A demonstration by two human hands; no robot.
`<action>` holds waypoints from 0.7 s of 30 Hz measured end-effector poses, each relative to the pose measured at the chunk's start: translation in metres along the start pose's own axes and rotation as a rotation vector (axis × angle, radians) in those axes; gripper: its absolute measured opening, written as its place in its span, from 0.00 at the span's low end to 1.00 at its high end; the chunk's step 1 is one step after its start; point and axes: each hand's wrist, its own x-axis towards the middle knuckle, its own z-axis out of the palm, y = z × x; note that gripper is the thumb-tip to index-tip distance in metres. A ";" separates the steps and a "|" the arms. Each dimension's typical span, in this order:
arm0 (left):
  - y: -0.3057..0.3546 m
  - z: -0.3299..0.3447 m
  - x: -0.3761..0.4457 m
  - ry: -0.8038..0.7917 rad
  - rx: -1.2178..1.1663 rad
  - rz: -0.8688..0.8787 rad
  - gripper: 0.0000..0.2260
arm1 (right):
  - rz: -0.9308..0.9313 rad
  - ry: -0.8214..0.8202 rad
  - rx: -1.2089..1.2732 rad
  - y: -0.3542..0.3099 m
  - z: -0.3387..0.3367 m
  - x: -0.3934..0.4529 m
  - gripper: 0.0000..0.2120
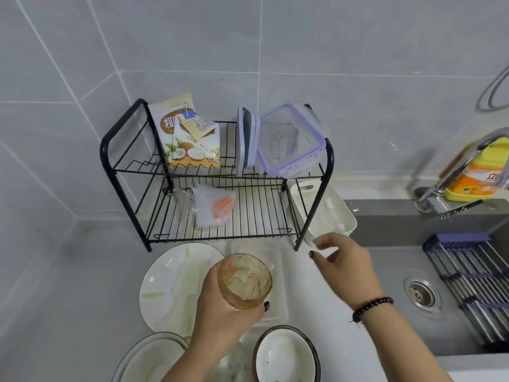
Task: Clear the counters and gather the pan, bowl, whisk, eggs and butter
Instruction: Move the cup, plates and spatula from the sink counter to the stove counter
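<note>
My left hand (220, 307) grips a dirty amber glass (245, 281) from below and holds it over the counter. A large white plate (168, 288) with green scraps lies on the counter to its left. A dark-rimmed white bowl (286, 357) with bits of residue sits near the front edge. My right hand (344, 263) hovers above the counter beside the sink, fingers loosely spread and holding nothing. A beaded bracelet circles its wrist. No pan, whisk, eggs or butter shows.
A black two-tier wire rack (217, 194) stands against the tiled wall, holding a coconut powder bag (187, 139), a clear lidded container (289, 142) and a plastic packet (214, 208). A white basket (322, 208) hangs at its right. The grey sink (413, 271), tap (451, 172) and soap bottle (479, 175) lie to the right.
</note>
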 end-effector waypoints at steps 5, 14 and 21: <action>-0.008 0.017 0.002 0.003 0.051 -0.024 0.37 | 0.339 -0.179 -0.232 0.083 0.000 0.025 0.09; -0.007 0.042 0.003 -0.003 0.077 -0.046 0.38 | 0.528 -0.326 -0.256 0.136 0.034 0.043 0.04; -0.006 0.052 0.002 0.039 0.107 -0.046 0.38 | 0.473 -0.387 -0.441 0.131 0.042 0.058 0.07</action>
